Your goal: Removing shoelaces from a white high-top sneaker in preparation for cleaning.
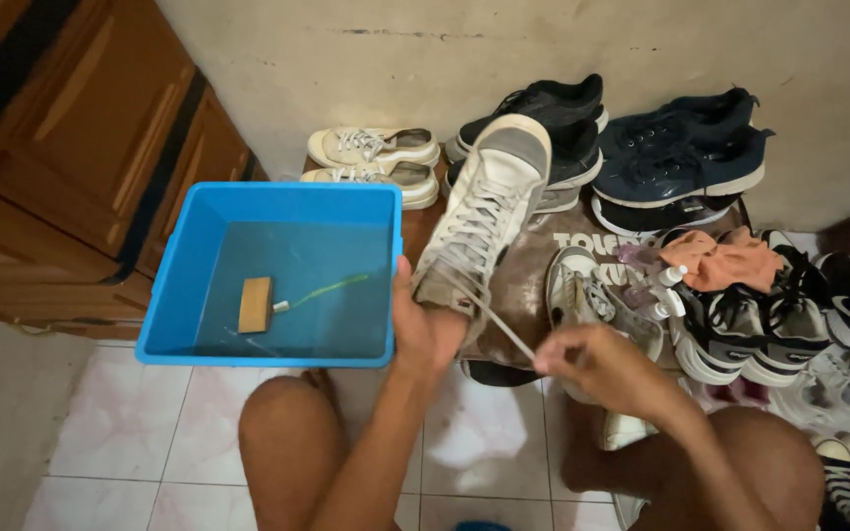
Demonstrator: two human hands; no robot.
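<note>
By the wall (pixel 445 59), hands (pixel 425 329) hold sneaker (pixel 484 211) beside tub (pixel 277 202).

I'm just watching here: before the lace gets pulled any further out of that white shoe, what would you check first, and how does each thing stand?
1. Shoe held firmly: ok. The left hand grips the white high-top shoe near its heel, toe pointing away.
2. Lace in a secure pinch: ok. The right hand holds the lace, which runs taut to the shoe.
3. Lace free of knots in the eyelets: cannot tell; too fine to see.
4. Blue tub within reach: ok, right beside the left hand.
5. Washing tools ready: ok. A sponge and a toothbrush lie in the tub's water.
6. Room for the pull: not ok; other shoes crowd the right hand's side.
</note>
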